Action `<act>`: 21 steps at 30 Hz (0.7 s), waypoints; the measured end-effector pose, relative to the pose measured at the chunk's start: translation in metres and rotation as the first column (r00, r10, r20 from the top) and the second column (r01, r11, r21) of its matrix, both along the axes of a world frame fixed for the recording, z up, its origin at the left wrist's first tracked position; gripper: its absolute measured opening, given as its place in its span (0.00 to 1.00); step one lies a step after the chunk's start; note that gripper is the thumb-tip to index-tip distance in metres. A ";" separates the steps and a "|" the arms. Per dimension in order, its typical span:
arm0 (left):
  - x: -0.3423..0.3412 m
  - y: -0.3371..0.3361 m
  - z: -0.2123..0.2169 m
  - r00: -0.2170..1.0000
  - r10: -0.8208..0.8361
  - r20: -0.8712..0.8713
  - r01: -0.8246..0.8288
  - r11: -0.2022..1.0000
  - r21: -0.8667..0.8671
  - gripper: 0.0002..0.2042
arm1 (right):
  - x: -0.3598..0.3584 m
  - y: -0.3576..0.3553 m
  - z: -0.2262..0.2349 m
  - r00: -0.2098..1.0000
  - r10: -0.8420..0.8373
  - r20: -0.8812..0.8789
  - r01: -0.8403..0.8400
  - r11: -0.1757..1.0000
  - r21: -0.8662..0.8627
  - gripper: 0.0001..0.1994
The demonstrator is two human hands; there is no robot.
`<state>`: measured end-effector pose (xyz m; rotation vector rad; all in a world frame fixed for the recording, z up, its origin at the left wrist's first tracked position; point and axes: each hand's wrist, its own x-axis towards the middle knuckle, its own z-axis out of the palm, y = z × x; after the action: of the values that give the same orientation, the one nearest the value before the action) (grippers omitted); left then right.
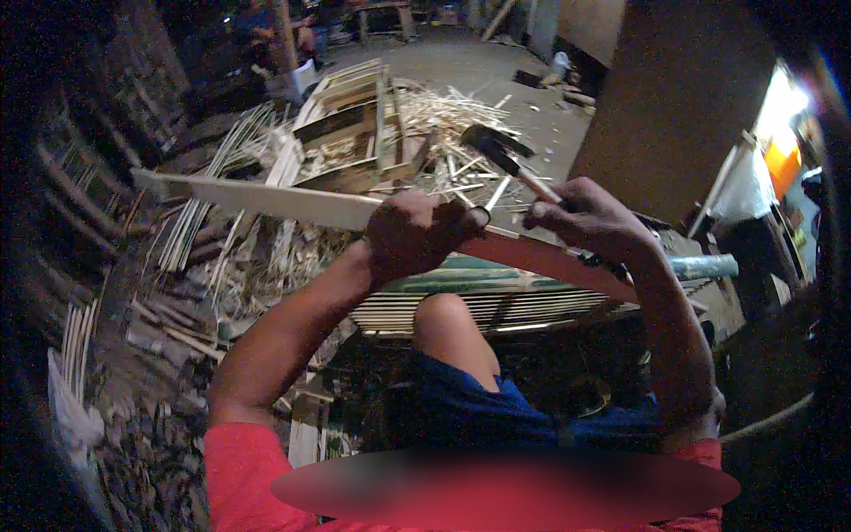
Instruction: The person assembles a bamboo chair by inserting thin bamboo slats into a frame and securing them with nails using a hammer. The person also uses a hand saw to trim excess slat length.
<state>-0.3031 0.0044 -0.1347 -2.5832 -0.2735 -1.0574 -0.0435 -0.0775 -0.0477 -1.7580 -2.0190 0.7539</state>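
Note:
In front of me a long flat plank runs from the far left toward the right, pale at its left end and reddish under my hands. My left hand is closed at the plank's upper edge. A small dark ring-shaped end shows by its fingertips, but what it belongs to is hard to make out. My right hand is wrapped round the wooden handle of a hammer. The hammer's dark head is raised above the plank, apart from it, up and left of the hand. Green bamboo poles lie just below the plank.
Pale bamboo slats lie in a row near my knee. Beyond the plank stands a wooden frame, with loose sticks and shavings around it. Thin strips lie at the left. A large brown panel stands at the right.

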 end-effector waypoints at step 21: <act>-0.085 0.060 -0.172 0.566 0.786 -0.250 -0.640 0.227 -0.734 0.16 | 0.228 0.043 -0.078 0.997 0.028 -0.076 -0.010 0.972 0.235 0.12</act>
<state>-0.3885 0.0644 -0.3070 -2.3376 -2.2051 -0.8365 0.1845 -0.0340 -0.1258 -1.5532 -1.9846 0.5546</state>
